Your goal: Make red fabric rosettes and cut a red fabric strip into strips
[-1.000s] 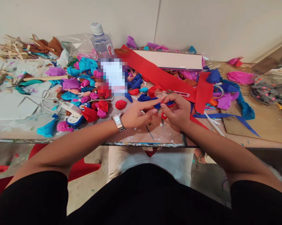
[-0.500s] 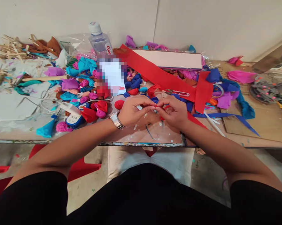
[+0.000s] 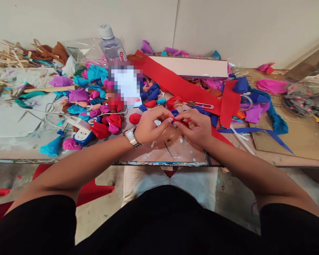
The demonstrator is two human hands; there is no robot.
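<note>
Above the front of the table, my left hand [image 3: 154,124] and my right hand [image 3: 195,126] meet fingertip to fingertip. Both pinch a small piece of red crepe paper [image 3: 185,123], mostly hidden by the fingers. Just beyond my hands lie thread snips [image 3: 202,105] with a pink handle and a long red crepe paper strip [image 3: 184,86]. A shorter red strip [image 3: 230,102] crosses its right end. Left of my left hand sits a small red paper bud [image 3: 134,118].
A water bottle [image 3: 112,47] stands at the back beside a blurred bright screen [image 3: 126,83]. Coloured paper flowers [image 3: 94,94], a power strip [image 3: 83,135] and cable lie left. On the right are cardboard [image 3: 302,138], a tape roll [image 3: 247,102] and a blue strip [image 3: 271,135]. The table edge [image 3: 159,163] is close.
The fingertips of my two hands have shifted slightly, with the red paper still pinched between them. Things on the table lie as before.
</note>
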